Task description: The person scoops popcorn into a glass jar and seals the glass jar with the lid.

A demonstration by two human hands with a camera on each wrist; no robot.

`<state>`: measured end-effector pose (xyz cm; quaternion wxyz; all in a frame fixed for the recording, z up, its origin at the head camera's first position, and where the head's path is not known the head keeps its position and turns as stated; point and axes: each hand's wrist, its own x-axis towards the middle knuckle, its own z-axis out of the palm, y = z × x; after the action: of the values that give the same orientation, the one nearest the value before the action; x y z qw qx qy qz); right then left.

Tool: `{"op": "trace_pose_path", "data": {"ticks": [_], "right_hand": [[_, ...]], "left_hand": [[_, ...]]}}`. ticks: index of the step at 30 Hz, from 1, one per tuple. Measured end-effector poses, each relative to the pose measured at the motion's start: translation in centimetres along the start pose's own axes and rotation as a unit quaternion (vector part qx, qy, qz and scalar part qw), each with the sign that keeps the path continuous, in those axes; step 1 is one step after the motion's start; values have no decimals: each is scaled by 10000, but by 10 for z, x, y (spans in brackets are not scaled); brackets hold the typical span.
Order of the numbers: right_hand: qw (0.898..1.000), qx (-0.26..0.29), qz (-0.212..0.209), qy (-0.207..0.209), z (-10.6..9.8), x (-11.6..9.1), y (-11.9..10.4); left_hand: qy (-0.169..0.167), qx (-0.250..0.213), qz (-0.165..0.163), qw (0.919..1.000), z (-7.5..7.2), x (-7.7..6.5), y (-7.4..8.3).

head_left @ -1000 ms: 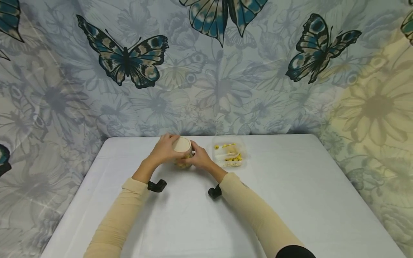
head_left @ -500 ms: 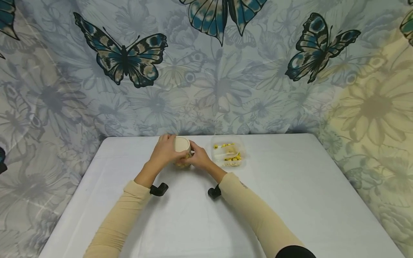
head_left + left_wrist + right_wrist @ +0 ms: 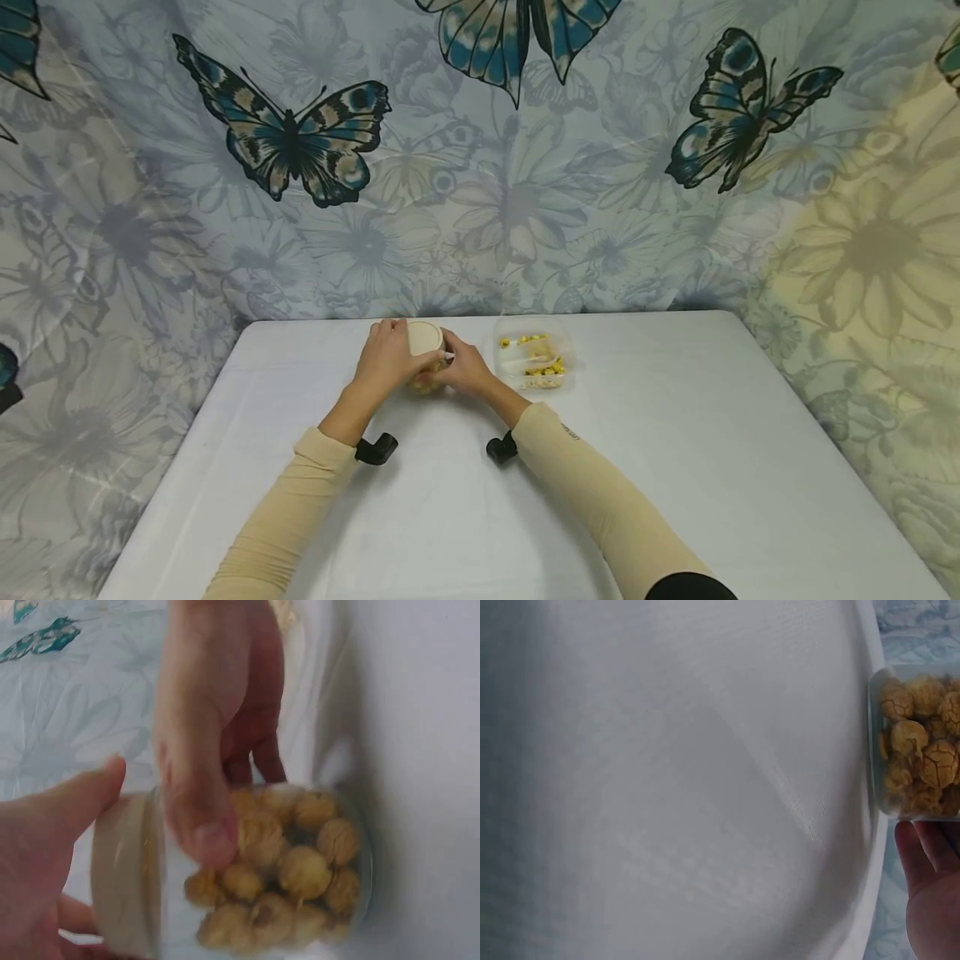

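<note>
A clear jar (image 3: 300,874) with round, golden-brown popcorn-like pieces stands upright near the table's far edge. Its cream lid (image 3: 425,337) sits on top. My left hand (image 3: 384,360) grips the lid from the left, with the thumb along the near side and the fingers round the far side. From the right, my right hand (image 3: 469,368) holds the jar's body; its thumb lies across the glass in the left wrist view. Only the lower part of the jar shows in the right wrist view, above the fingers of that hand.
Just right of the jar stands a clear plastic container (image 3: 498,377) with compartments and small yellow pieces inside. A white cloth covers the table (image 3: 675,450). Behind it hangs a butterfly-and-flower backdrop (image 3: 517,208). Black cameras are strapped at both wrists.
My left hand has turned round the lid, its fingers moving toward me and to the left of it, its wrist shifting right. The right hand keeps its hold on the jar.
</note>
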<state>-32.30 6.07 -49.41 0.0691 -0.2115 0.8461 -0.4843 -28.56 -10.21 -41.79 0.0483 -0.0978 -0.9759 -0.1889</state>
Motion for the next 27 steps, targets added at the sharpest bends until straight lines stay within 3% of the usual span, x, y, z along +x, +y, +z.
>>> {"op": "trace_pose_path", "data": {"ticks": [3, 7, 11, 14, 18, 20, 23, 27], "right_hand": [[10000, -26, -43, -53, 2, 1, -1], [10000, -8, -28, -86, 3, 1, -2], [9999, -127, 36, -70, 2, 1, -2], [9998, -180, 49, -56, 3, 1, -2], [9999, -156, 21, -67, 3, 1, -1], [9999, -91, 13, -60, 3, 1, 0], [10000, -4, 8, -30, 2, 1, 2], [9999, -71, -49, 58, 1, 2, 3]], "left_hand": [[405, 235, -382, 9982, 6, -3, 7], [494, -89, -349, 9981, 12, -1, 1], [140, -808, 142, 9965, 14, 7, -18], [-293, -1335, 530, 9892, 12, 12, -33], [-597, -1600, 658, 9831, 9, 11, -39], [-402, -1360, 468, 9888, 7, 7, -32], [138, -418, 29, 9990, 7, -1, -17], [749, 717, -344, 9940, 7, -6, -1]]}}
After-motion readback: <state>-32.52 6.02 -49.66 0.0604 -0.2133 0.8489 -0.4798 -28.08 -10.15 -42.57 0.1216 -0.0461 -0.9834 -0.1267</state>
